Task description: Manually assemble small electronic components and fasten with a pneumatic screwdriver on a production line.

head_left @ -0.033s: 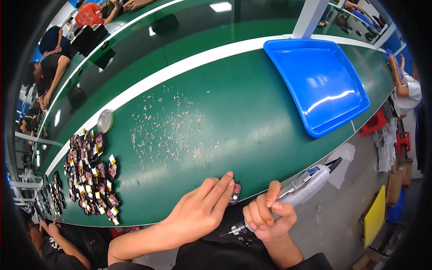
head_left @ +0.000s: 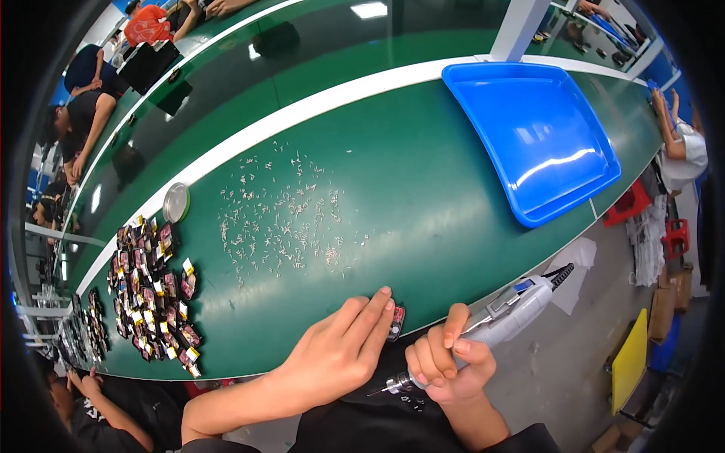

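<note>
At the near table edge my left hand [head_left: 332,353] has its fingers stretched together over a small dark electronic module [head_left: 397,323], holding it there. The thumb and part of the module are hidden. My right hand [head_left: 453,364] is wrapped round a white and grey electric screwdriver [head_left: 504,313], just off the edge. Its thin bit [head_left: 375,392] points left, below my left hand and apart from the module. Many tiny pale slivers, perhaps screws [head_left: 291,215], lie scattered on the green table [head_left: 423,196]. Left of them is a heap of similar modules [head_left: 151,291] with white and yellow tabs.
A blue tray [head_left: 529,136] stands at the far right. A round tin lid [head_left: 177,202] leans at the back left by a white rail [head_left: 317,96]. Other people work on the left, far side and right. Red stools [head_left: 676,240] stand on the floor.
</note>
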The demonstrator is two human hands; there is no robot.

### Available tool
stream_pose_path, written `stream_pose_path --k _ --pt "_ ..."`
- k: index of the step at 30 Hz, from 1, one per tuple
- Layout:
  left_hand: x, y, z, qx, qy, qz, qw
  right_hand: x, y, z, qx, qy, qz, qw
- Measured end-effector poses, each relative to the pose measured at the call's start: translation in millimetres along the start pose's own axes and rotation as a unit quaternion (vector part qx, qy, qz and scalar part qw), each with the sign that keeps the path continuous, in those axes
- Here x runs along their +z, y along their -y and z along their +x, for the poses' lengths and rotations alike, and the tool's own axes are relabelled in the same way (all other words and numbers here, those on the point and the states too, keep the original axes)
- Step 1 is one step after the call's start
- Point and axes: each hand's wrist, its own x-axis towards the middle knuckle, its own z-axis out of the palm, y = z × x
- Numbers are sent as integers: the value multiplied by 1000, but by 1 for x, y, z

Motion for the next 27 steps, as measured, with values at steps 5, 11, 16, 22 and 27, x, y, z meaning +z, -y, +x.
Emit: stream_pose_path --k 5,11,16,22,27 --pt "19 6 1 43 -80 12 996 2 -15 -1 18 -8 -24 1000" --pt "26 2 2 69 -116 24 991 -2 -23 -4 16 -15 -24 999" --pt "20 1 5 58 -99 29 993 -3 -18 -1 4 -30 -36 999" --pt "24 2 6 37 -97 7 995 -5 -17 1 1 -46 -37 998" --pt "21 -1 9 55 -90 32 994 -6 -15 2 -7 -53 -35 998"
